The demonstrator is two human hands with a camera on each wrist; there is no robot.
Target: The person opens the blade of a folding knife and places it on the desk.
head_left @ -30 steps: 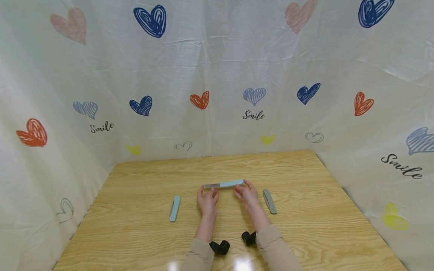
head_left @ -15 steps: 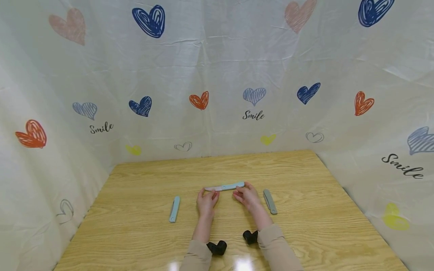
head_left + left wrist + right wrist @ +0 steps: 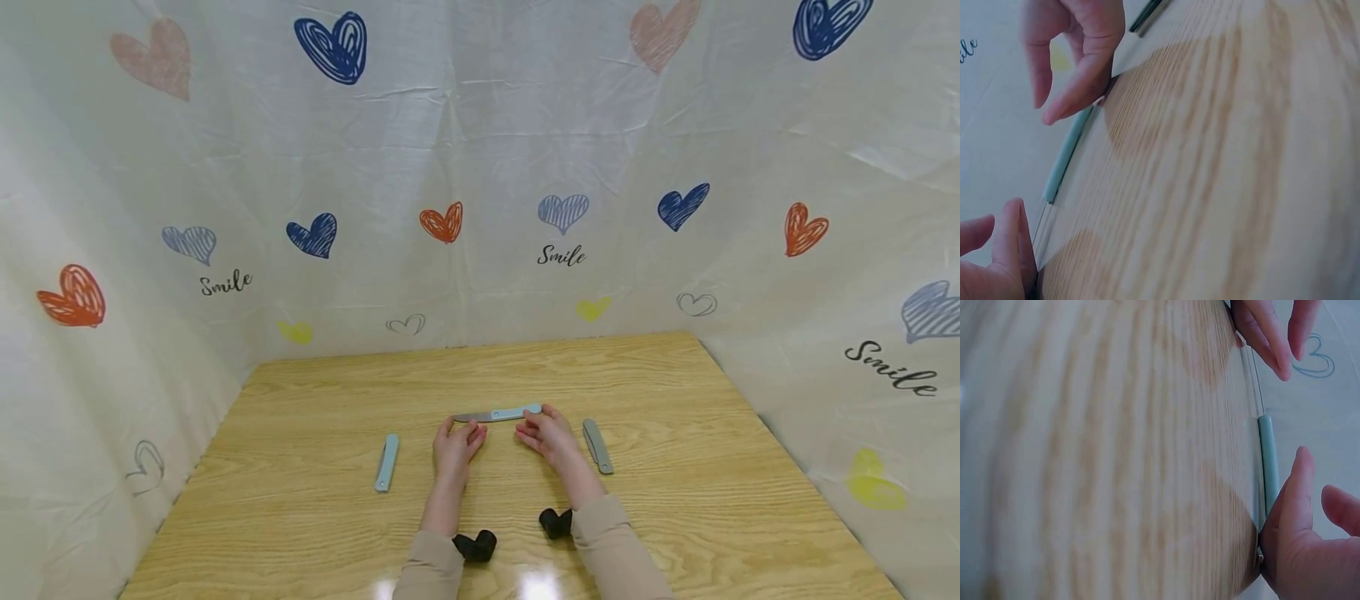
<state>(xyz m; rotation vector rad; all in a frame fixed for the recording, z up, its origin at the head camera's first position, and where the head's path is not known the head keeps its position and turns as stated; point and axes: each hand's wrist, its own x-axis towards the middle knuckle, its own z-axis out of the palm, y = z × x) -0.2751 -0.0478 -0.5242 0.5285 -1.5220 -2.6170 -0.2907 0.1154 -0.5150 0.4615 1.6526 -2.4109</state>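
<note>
An unfolded knife with a light blue handle point(image 3: 516, 412) and grey blade point(image 3: 474, 417) lies crosswise on the table in the head view. My left hand point(image 3: 452, 454) is at the blade end, its fingertips at or beside the tip. At the handle end, my right hand point(image 3: 551, 437) touches the knife with fairly straight fingers. Both wrist views show the handle point(image 3: 1269, 456) low on the wood between the two hands, partly hidden by the right fingers. A folded light blue knife point(image 3: 386, 463) lies to the left, and a folded grey-green knife point(image 3: 597, 447) to the right.
The wooden table point(image 3: 315, 417) ends at the back against a pale curtain point(image 3: 495, 292) printed with hearts and "Smile". Black camera mounts point(image 3: 476, 547) stick out from the beige sleeves point(image 3: 427, 571) near the table front.
The unfolded knife has shifted slightly nearer and to the right, and its blade changed in brightness. My left hand has drawn slightly left and nearer. Both folded knives stayed put.
</note>
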